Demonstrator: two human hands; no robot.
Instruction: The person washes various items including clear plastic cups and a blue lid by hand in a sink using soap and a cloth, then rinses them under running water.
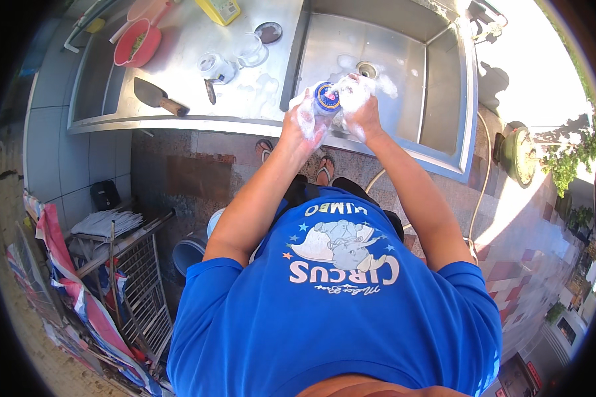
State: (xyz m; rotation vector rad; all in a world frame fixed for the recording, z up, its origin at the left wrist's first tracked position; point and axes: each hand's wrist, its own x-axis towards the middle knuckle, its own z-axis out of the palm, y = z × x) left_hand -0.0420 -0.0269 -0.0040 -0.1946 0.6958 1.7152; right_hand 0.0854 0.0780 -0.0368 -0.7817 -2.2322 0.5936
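Note:
Over the near left edge of the steel sink (391, 43), a jar with a round blue-and-gold end (327, 96) is held up in my left hand (304, 123). White suds coat the fingers and part of the jar. My right hand (364, 116) is closed close beside the jar, its fingers buried in thick foam (354, 92). Whether it grips a sponge or cloth under the foam is hidden. Left of the sink, a clear glass jar (216, 68) and another clear container (251, 51) lie with suds on the steel counter (265, 99).
A cleaver (153, 96) and a small dark-handled tool (210, 91) rest on the counter. Behind them are a red bowl (138, 44), a yellow container (218, 9) and a dark round lid (269, 32). The drain (367, 69) is beyond my hands; a hose (487, 172) hangs at right.

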